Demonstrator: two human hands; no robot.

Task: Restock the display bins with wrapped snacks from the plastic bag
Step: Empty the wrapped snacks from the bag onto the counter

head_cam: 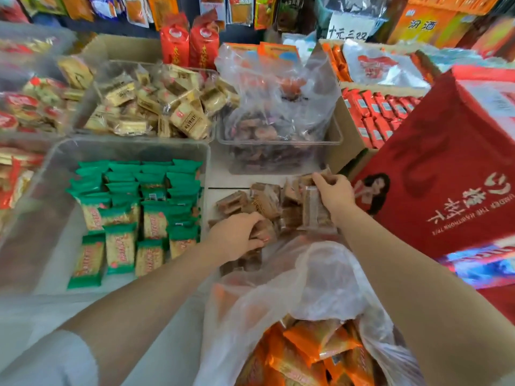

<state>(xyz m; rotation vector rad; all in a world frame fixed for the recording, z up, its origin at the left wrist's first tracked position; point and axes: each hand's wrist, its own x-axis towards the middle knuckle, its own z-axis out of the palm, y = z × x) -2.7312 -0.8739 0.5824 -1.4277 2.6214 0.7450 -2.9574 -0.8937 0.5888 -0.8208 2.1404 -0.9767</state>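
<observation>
The left hand (237, 236) has its fingers curled down around a few brown wrapped snacks (262, 201) at the near edge of the heap, gripping them. The right hand (334, 192) reaches further in, its fingers and thumb pinched on a clear-wrapped brown piece at the heap's far right corner. That heap lies in a shallow clear bin (231, 181) whose walls are hard to make out through the blur. Just below both forearms, a thin translucent plastic bag (320, 280) gapes open, its mouth showing orange wrapped snacks (312, 349) inside. To the left of the brown heap stands a clear bin (125, 147) holding green-edged packets (139, 207) in loose rows. Behind it sits another clear bin piled with yellow packets (167, 107), and beside that, a clear bin (278, 160) with a second plastic bag (278, 87) slumped in it. A big red box (446, 162) leans at the right.
</observation>
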